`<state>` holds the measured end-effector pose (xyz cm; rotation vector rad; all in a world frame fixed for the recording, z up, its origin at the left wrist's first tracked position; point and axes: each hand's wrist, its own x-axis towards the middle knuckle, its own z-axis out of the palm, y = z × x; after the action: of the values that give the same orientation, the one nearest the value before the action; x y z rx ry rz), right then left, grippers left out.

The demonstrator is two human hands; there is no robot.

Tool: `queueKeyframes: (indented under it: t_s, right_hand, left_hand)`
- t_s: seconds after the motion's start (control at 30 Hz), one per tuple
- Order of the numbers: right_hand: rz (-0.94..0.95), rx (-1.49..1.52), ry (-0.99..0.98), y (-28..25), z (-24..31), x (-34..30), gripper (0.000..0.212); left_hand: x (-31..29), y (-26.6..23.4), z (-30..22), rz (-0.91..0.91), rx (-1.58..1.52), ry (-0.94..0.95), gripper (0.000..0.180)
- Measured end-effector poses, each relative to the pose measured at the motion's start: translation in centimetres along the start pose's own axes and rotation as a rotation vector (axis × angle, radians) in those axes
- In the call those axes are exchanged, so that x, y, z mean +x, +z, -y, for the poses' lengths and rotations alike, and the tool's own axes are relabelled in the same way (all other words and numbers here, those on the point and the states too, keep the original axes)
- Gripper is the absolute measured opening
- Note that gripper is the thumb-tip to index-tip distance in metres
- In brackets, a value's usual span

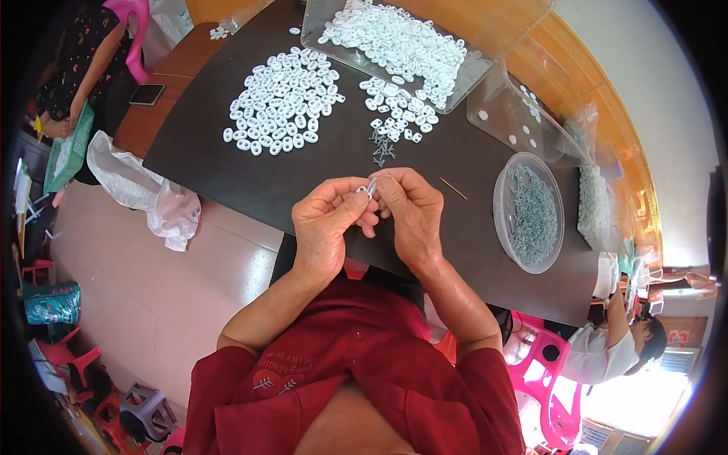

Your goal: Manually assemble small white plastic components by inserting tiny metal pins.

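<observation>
At table edge, both hands holding white piece, tub well apart

Small white piece in both grips

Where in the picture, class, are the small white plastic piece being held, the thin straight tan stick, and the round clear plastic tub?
Small white plastic piece (370,189): head view, on its uncovered part.
Thin straight tan stick (453,189): head view, midway along its length.
Round clear plastic tub (501,208): head view, on its left wall.
</observation>
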<state>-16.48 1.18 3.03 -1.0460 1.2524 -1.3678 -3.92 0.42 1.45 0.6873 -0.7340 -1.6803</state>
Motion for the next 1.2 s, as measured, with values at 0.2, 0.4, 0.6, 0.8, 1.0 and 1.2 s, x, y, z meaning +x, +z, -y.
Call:
queueKeyframes:
  t_s: [0.2, 0.4, 0.6, 0.8, 1.0, 1.2]
  right_hand:
    - [-0.013, 0.164, -0.046, 0.5, 0.1, -0.4, 0.011]
    - [-0.004, 0.065, -0.005, -0.7, 0.3, 0.1, 0.014]
    - [0.033, 0.01, -0.007, -1.3, 0.2, 0.7, 0.016]
    - [0.048, -0.052, -0.003, -1.1, 0.5, 0.9, 0.017]
    - [0.058, -0.083, -0.032, -0.8, 0.3, 1.0, 0.016]
    - [0.071, -0.184, -0.093, -0.7, 0.1, 1.0, 0.016]
  left_hand:
    - [0.1, -0.3, 0.2, -0.014, -0.03, 0.012, 0.017]
    - [0.1, -0.6, 0.0, -0.02, 0.029, 0.038, 0.018]
    - [-0.2, -0.8, -0.2, 0.004, 0.101, 0.06, 0.019]
    - [-0.2, -0.7, -0.3, -0.014, 0.156, 0.054, 0.018]
    - [-0.2, -0.7, -0.2, -0.028, 0.172, 0.052, 0.019]
    - [-0.3, -0.8, 0.0, -0.014, 0.215, 0.086, 0.022]
